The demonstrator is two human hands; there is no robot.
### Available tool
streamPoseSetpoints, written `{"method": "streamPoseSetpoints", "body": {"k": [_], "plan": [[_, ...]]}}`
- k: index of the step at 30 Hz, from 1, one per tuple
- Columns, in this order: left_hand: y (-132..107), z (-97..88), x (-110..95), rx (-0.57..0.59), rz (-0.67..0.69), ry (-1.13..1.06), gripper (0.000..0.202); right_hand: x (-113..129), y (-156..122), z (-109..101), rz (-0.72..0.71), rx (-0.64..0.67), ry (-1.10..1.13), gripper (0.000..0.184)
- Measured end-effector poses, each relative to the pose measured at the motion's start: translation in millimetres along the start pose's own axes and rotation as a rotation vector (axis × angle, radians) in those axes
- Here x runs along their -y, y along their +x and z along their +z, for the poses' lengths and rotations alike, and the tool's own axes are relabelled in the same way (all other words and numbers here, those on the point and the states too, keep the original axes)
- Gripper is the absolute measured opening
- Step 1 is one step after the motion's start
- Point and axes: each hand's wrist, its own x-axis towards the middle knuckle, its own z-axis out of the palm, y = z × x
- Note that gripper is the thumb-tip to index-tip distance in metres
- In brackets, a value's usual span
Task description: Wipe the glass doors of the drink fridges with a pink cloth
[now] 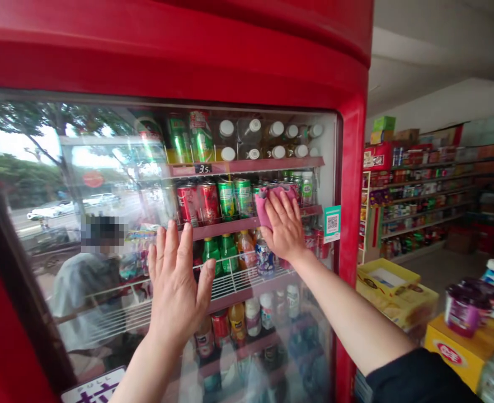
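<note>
**Pink cloth (263, 205) flat against cooler glass**

From my remote seat, the right hand (285, 226) presses the pink cloth onto the glass door (104, 184) of the red cooler (188, 50), level with the shelf of cans (208, 201). Its fingers lie flat and close together over the cloth, not pinching it. The left hand (175, 285) rests lower on the glass, fingers spread, holding nothing. The cloth looks soft, light and limp. I judge it would bunch under a loose palm, so its folded upper edge is the best place to hold. Glass is stiff, slick and breakable.
</note>
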Motion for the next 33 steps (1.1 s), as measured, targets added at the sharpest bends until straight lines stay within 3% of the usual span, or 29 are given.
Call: {"method": "streamPoseSetpoints", "body": {"k": [3,5,6,8,11,14,16,21,24,26,28,29,31,33], "plan": [[1.9,4.5,-7.0,-0.004,-0.003,-0.003,0.081,-7.4,6.8,5.3,0.280,-0.171,-0.021,0.078],[3.8,7.3,-11.4,-0.008,-0.010,-0.002,0.081,7.0,18.2,11.6,0.484,-0.271,-0.029,0.079],[5.2,8.9,-13.4,-0.009,-0.008,-0.002,0.080,17.0,24.2,13.9,0.515,-0.280,-0.027,0.079],[9.1,12.4,-17.4,-0.016,0.004,-0.001,0.081,34.7,34.1,14.6,0.401,-0.203,-0.003,0.081],[16.4,18.9,-24.1,-0.031,0.019,0.002,0.082,37.3,40.6,4.8,0.065,-0.022,0.046,0.081],[22.9,26.7,-33.2,-0.040,0.021,-0.004,0.080,8.3,39.9,-10.1,-0.123,0.055,0.034,0.078],[25.9,32.0,-39.9,-0.039,0.029,-0.012,0.080,-19.8,38.2,-18.3,-0.147,0.064,-0.002,0.075],[28.3,41.6,-51.5,-0.031,0.042,-0.011,0.081,-87.9,36.9,-29.3,0.056,0.002,-0.074,0.078],[27.8,43.1,-51.7,-0.018,0.029,0.003,0.081,-107.6,47.7,-27.0,0.268,-0.070,-0.075,0.078],[27.2,42.6,-49.6,-0.017,0.023,0.003,0.081,-101.2,62.4,-20.8,0.505,-0.178,-0.063,0.077],[27.3,41.5,-47.0,-0.020,0.016,0.003,0.080,-77.7,78.9,-13.2,0.716,-0.287,-0.043,0.077],[27.7,41.1,-46.0,-0.026,0.015,0.005,0.080,-61.4,85.8,-10.2,0.747,-0.309,-0.035,0.078],[29.7,40.6,-44.9,-0.044,0.018,0.008,0.079,-27.1,93.7,-7.4,0.595,-0.248,-0.031,0.079],[32.8,41.0,-45.3,-0.057,0.025,0.012,0.078,-1.8,93.2,-9.8,0.288,-0.100,-0.032,0.080]]}}
